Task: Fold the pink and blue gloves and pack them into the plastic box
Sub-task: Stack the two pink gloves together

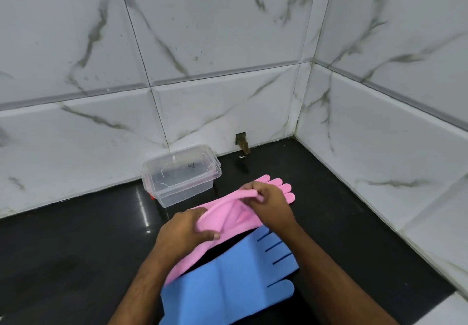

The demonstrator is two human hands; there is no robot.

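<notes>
A pink glove [235, 217] lies stretched across the black counter [76, 248], its fingers pointing to the far right. My left hand [183, 233] grips its left edge near the middle. My right hand [268, 201] pinches a lifted fold of the pink glove just behind the glove's fingers. A blue glove [228, 281] lies flat in front of the pink one, fingers to the right, with its cuff end partly cut off by the frame's bottom. The clear plastic box [181, 175] stands open against the back wall, left of the pink glove, and looks empty.
White marble-look tiled walls [202, 58] enclose the counter at the back and right, meeting in a corner. A small hole in the back wall [241, 142] sits just above the counter, right of the box. A white ledge [445, 309] borders the counter at the near right.
</notes>
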